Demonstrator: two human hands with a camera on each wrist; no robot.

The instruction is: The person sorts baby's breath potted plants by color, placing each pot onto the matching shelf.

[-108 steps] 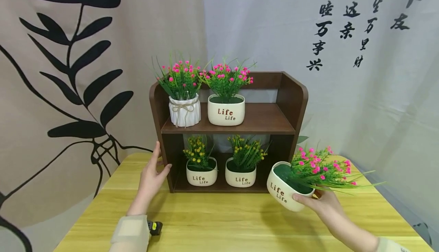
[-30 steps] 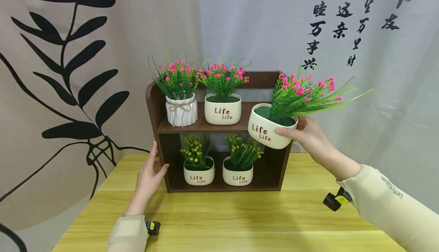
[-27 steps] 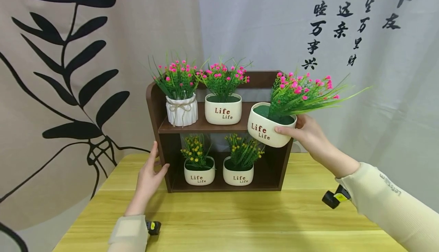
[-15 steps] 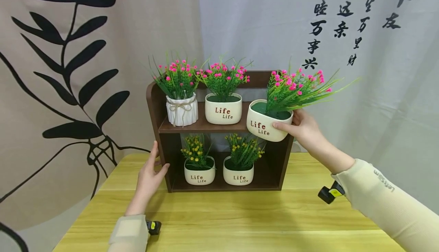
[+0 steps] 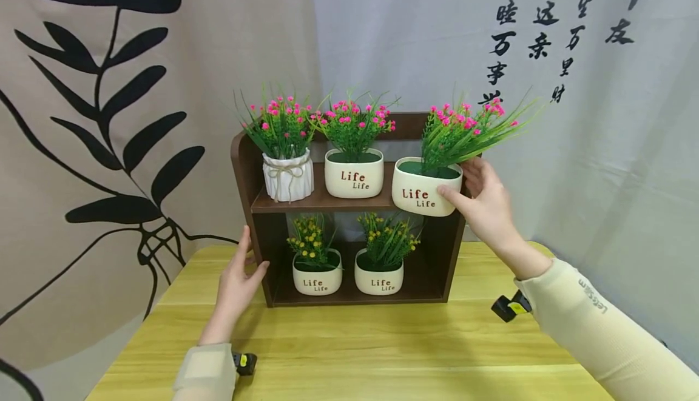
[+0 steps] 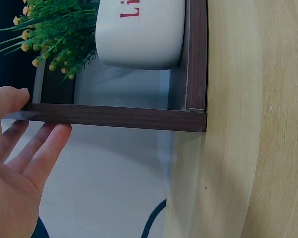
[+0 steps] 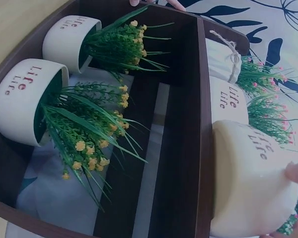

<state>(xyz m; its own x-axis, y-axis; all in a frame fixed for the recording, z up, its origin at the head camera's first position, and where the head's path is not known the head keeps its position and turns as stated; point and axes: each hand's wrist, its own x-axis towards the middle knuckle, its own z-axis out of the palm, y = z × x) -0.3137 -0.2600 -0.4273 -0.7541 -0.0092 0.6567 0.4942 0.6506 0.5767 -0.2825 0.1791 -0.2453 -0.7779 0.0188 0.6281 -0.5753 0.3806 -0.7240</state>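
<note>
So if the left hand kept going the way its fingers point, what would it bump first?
Hardly any way to go: the left hand already touches the side wall of the brown shelf. Straight on, its fingers would probably just slide along that wall.

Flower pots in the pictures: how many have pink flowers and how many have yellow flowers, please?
Pink: 3 – ribbed pot, middle pot, held pot in the right hand.
Yellow: 2 – lower left pot, lower right pot.
Total: 5
</note>
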